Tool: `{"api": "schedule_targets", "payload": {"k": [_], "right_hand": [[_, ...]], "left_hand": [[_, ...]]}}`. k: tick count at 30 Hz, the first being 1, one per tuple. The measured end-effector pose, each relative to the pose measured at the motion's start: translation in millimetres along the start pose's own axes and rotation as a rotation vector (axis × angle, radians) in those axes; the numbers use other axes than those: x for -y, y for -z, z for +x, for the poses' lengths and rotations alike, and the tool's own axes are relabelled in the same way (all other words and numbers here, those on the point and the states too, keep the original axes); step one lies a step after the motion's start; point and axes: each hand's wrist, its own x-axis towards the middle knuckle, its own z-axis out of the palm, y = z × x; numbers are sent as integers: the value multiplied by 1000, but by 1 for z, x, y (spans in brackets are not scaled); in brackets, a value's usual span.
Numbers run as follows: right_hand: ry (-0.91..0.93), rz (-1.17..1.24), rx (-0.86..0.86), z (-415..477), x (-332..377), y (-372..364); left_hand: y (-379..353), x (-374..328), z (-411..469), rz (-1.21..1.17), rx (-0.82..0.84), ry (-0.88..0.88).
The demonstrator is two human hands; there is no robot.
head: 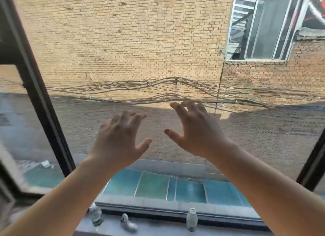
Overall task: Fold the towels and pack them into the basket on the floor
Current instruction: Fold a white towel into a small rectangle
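Both hands are reaching up and forward at chest height: the left hand (119,139) and the right hand (195,130) are hovering side by side, apart from each other, backs toward the camera. Each is spreading its fingers wide with the tips slightly bent and the thumbs pointing inward. Neither is gripping or pinching anything. Whether the fingertips are touching the pane in front of them cannot be told.

Beyond them a dark metal window frame (44,102) is opening onto a tan brick wall (123,33), with a sagging bundle of grey cables (140,88) running across it, a white-framed window (267,26) at the upper right and teal roof panels (154,184) lying below. On the pale window sill (158,227) a clear plastic bottle (95,214), a small white figurine (127,222) and a small white bottle (191,220) are standing well apart.

No towel and no basket are showing anywhere; the floor is lying outside this view, so their whereabouts cannot be told.

As a judgement, the task is showing no visible progress here: nothing folded or packed is on view, and the hands are not working on cloth. All the folding and the packing into the basket appear to be waiting, and the person is probably going to need to turn down and away from the window to find the towels.
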Motion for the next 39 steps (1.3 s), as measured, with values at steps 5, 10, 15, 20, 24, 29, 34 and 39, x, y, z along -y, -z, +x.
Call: {"api": "schedule_targets", "payload": {"k": [5,10,15,20,24,29,34,39], "right_hand": [[111,97,78,-6,10,-25],[276,164,180,-26,38,-66],[407,228,309,-62,79,-105],[552,265,422,-101,143,-132],[664,271,474,-139,212,-155],[805,288,531,-191,318,-172],[964,320,540,-247,434,-179],[1155,308,518,-297,545,-174]], "left_hand": [[-14,3,-43,48,45,184],[-33,0,-110,70,100,387],[-50,1,-186,57,182,549],[-53,15,-270,53,242,704],[-47,35,-344,47,285,833],[-24,74,-444,87,328,949],[10,115,-556,163,359,1114],[40,139,-659,201,493,1284]]}}
